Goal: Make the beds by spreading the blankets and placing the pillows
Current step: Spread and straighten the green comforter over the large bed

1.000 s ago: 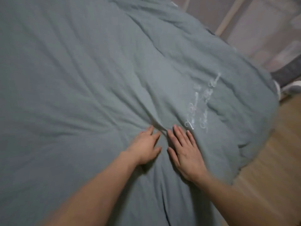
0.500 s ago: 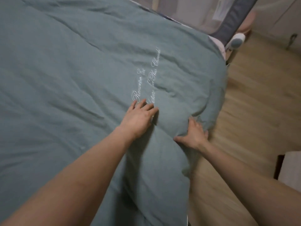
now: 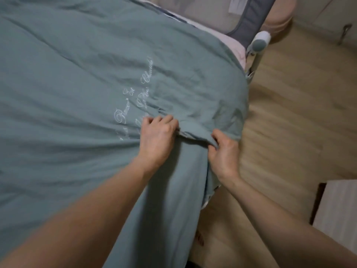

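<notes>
- Head view: one grey-green blanket (image 3: 81,97) covers nearly the whole bed, with white script stitched near its right side; its right edge hangs over the bed's side toward the wood floor (image 3: 301,117).
- The left hand (image 3: 156,138) has its fingers curled into a ridge of cloth just near the script, gripping it.
- The right hand (image 3: 224,151) is just to the right, thumb and fingers pinching the same raised fold near the blanket's edge.
- The step in hand looks like pulling out a bunched fold at the right side.
- To do it well, I judge both grips should hold firm while the hands draw apart along the fold, then tug toward the edge so the crease flattens rather than shifts elsewhere.
- Pulling evenly should keep the overhang level; wrinkles farther left will want smoothing after.
- Count: one blanket, two hands, no pillow in sight.
- A grey bed rail (image 3: 249,26) with one round hinge stands at the far right corner, with pink sheet showing beside it.
- One pale box (image 3: 338,209) sits on the floor at the near right.
</notes>
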{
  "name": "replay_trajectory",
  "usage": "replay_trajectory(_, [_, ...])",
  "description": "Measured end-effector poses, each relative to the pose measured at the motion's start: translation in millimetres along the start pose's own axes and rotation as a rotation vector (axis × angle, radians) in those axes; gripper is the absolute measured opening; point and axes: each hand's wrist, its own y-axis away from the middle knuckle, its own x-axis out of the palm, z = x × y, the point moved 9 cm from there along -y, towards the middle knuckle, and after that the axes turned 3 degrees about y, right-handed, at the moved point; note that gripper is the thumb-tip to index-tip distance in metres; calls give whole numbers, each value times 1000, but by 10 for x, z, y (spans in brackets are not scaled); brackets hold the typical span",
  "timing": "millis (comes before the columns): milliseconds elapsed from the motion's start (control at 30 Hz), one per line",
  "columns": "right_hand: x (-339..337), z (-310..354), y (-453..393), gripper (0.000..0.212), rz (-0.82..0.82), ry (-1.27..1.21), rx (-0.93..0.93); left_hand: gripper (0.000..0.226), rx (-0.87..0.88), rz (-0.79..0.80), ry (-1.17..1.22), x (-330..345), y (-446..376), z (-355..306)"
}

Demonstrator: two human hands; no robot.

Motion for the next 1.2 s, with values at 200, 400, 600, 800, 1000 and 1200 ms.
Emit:
replay_trajectory(200, [909, -324, 200, 7, 839, 235, 77, 35, -104, 754, 32, 760, 143, 113])
replay_trajectory(400, [154, -325, -625, 16, 398, 88, 224, 33, -17, 706, 71, 191, -515, 9])
replay_trajectory(600, [6, -536, -1719, 29, 253, 156, 212, 36, 18, 579, 16, 157, -1586, -84])
replay_trajectory(800, [164, -974, -2990, 43, 329, 187, 163, 39, 88, 522, -12, 695, -2839, -377])
replay_trajectory(1000, [385, -1321, -3201, 60, 573, 150, 180, 55, 127, 654, -78, 1222, -3568, -554])
replay_trajectory(1200, [367, -1190, -3009, 25, 794, 47, 151, 35, 151, 837, -345, 1269, -3650, -592])
